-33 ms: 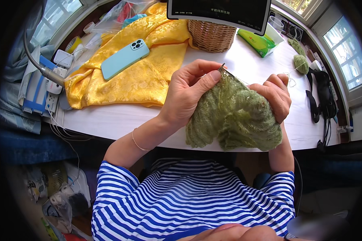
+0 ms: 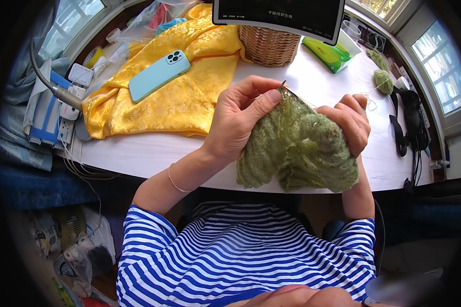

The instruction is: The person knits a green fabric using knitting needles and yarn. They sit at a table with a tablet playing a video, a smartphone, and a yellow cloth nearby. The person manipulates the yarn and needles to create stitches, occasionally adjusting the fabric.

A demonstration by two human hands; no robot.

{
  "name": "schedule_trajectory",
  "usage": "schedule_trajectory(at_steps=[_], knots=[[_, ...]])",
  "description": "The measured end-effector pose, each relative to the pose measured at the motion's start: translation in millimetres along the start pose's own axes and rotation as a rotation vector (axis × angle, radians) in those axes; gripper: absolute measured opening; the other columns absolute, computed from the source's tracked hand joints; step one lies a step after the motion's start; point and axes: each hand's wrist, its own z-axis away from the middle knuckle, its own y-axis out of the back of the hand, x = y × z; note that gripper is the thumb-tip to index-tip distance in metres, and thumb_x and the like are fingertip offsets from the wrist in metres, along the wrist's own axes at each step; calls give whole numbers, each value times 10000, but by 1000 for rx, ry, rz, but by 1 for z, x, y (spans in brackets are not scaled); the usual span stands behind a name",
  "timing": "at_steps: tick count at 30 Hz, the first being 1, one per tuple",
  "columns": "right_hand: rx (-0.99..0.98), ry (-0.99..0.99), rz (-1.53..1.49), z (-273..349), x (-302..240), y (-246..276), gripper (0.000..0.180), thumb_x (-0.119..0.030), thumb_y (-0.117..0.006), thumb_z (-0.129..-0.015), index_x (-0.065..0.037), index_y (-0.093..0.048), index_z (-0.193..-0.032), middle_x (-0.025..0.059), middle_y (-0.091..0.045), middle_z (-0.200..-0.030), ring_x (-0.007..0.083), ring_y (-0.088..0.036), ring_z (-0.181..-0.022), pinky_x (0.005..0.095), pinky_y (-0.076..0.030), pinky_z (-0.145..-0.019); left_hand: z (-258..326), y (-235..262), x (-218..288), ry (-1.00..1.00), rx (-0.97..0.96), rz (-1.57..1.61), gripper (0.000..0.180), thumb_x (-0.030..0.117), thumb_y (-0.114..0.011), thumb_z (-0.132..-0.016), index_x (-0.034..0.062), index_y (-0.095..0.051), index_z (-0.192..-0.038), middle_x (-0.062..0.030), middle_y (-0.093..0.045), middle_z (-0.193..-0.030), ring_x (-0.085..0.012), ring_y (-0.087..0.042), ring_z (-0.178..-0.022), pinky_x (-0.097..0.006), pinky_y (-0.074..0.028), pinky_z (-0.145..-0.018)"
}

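Observation:
A fuzzy olive-green piece of knitting [image 2: 299,148] hangs between my hands over the table's front edge. My left hand [image 2: 235,115] pinches its upper left corner between thumb and fingers. Past the thumb pokes the dark tip of a knitting needle [image 2: 284,83], and stitches line the needle along the upper edge. Around the right end of the work my right hand [image 2: 349,123] is closed, with its fingers curled. Whatever lies inside those fingers is hidden. Beyond the right hand a green yarn ball [image 2: 383,81] rests on the table, with a loose strand [image 2: 370,104] nearby.
A light blue phone [image 2: 159,75] lies on yellow patterned cloth [image 2: 189,110] at the left. A wicker basket [image 2: 269,47] stands behind a tablet [image 2: 279,18], beside a green tissue pack [image 2: 329,53]. Black straps [image 2: 411,120] lie right; power strips [image 2: 66,128] and cables sit left.

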Motion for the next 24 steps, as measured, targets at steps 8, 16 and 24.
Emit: schedule_trajectory(at_steps=[8,16,24], knots=[[-333,-133,-29,-8,-3,7,499,-495,-710,-639,-64,-586,-860,19,-462,-646,171,-450,-611,309,-305,-603,5,-3,-7,46,-159,-142,138,74,-584,-880,-10,-597,-988,-34,-623,-899,-61,-568,-810,-194,-472,-744],[-46,-81,-53,-3,-4,7,615,-560,-733,-560,-71,-650,-923,49,-498,-795,210,-455,-759,320,-366,-681,8,-5,-8,56,-185,-248,150,83,-589,-876,-4,-601,-997,-15,-615,-857,-41,-561,-763,-187,-472,-703],[35,-47,106,-1,-11,6,354,-316,-726,-540,-129,-701,-839,-12,-441,-695,156,-403,-702,278,-330,-654,4,-13,-3,-172,-69,-149,201,61,-562,-889,25,-535,-1086,-23,-576,-904,-42,-571,-768,-170,-481,-658]])
